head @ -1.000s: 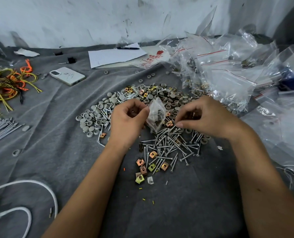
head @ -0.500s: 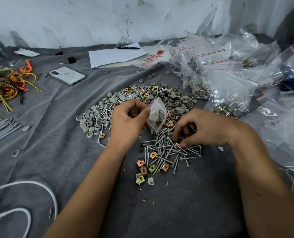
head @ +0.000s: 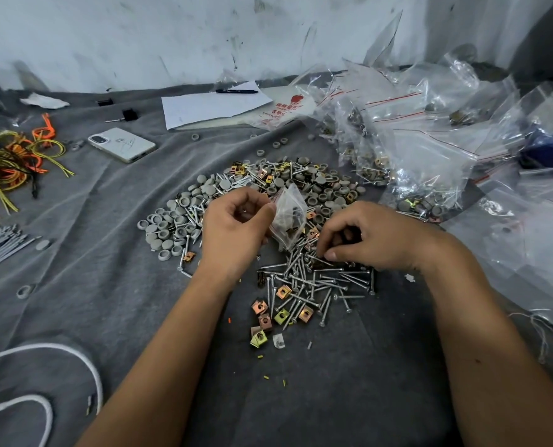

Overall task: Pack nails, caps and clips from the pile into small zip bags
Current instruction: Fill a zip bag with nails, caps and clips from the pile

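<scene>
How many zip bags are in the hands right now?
1: the small zip bag, pinched by the left hand above the pile. The right hand holds no bag; its fingers pinch at the nails.

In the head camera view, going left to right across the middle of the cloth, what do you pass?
Yellow and orange ties → white phone → grey caps → left hand → small zip bag → right hand → filled zip bags.

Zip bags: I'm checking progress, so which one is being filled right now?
The small zip bag pinched by the left hand above the pile; the others lie heaped at right.
</scene>
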Motion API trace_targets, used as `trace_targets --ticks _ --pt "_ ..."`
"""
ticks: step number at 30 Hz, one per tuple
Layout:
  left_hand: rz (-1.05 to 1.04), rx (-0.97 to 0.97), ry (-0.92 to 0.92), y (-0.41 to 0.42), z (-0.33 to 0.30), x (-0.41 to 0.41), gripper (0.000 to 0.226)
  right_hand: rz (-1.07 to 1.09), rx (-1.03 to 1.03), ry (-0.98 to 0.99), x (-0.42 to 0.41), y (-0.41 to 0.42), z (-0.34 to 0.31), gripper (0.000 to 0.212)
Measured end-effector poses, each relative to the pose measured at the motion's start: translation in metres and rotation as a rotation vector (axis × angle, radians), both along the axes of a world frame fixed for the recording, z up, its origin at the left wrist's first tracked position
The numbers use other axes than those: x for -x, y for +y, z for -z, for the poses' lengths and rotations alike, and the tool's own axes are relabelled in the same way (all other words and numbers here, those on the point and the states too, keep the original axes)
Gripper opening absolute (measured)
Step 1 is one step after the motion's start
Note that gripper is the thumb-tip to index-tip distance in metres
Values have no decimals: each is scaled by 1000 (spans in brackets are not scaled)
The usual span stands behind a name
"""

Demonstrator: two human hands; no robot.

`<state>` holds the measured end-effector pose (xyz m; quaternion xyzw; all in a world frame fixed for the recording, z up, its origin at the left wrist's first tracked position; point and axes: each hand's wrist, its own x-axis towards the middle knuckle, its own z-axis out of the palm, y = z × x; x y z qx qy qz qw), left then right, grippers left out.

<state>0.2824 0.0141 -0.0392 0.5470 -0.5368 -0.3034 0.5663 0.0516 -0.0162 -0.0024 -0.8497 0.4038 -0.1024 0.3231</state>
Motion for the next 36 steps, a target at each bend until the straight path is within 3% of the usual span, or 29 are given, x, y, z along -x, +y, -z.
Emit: trace_targets --ticks 5,13,18,22,26,36 --pt "4 5 -15 1 -2 1 10 -18 -76 -38 -2 6 -6 21" --pt "4 9 -11 1 -2 1 9 -18 -3 -40 -10 6 -2 4" --pt "5 10 5 2 -2 1 8 32 -21 -90 -2 0 1 11" --pt "1 14 15 1 -1 1 9 81 151 -144 -7 -2 6 7" --pt "6 20 31 0 0 1 11 71 301 -5 -22 -2 9 11" --pt "18 17 51 0 1 0 10 187 270 168 -39 3 8 17"
